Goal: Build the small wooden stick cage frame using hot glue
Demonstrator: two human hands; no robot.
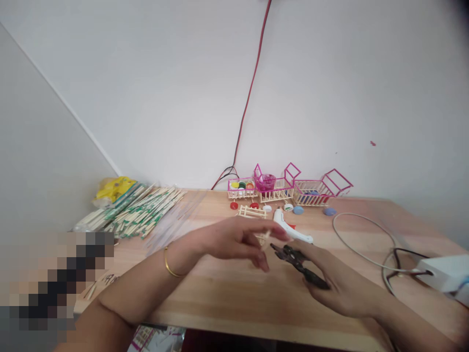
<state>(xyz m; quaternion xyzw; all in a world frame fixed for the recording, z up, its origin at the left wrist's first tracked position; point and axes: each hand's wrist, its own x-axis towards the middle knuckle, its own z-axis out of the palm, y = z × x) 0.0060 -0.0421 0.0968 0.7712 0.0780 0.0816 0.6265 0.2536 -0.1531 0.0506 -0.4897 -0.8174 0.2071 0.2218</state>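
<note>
My right hand is closed round dark pliers over the wooden table, their jaws pointing left. My left hand, a gold bangle on its wrist, reaches in from the left. Its fingertips pinch a short pale stick piece just above the plier jaws. A white glue gun lies right behind both hands, and a small stick fence panel lies beyond it.
Stick-built carts with pink frames and bottle caps stand at the back by the wall. Packs of wrapped chopsticks lie at the back left. A white cable and a white box are at the right. A red wire runs up the wall.
</note>
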